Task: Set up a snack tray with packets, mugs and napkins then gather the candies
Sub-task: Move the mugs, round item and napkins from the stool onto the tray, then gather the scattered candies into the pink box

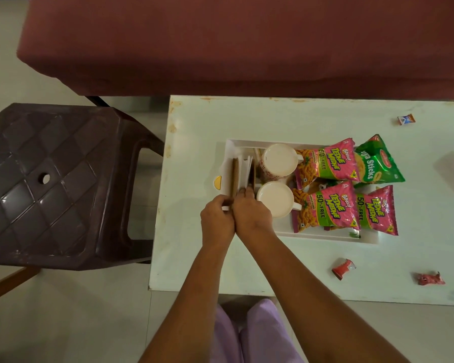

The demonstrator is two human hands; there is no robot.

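Note:
A white tray (323,238) lies on the white table (199,119). At the tray's left end stands a brown napkin holder (235,174) with white napkins (245,170) upright in it. My left hand (216,218) grips the holder's near left end. My right hand (250,212) holds its near right side, fingers on the right panel. Two white mugs (279,159) (275,198) stand just right of the holder. Pink snack packets (328,166) (326,206) (376,209) and a green packet (376,161) fill the tray's right half. Candies (406,119) (343,268) (429,279) lie loose on the table.
A dark brown plastic stool (63,184) stands left of the table. A maroon sofa (247,43) runs along the far side. My legs in lilac trousers (257,334) are below the table's near edge.

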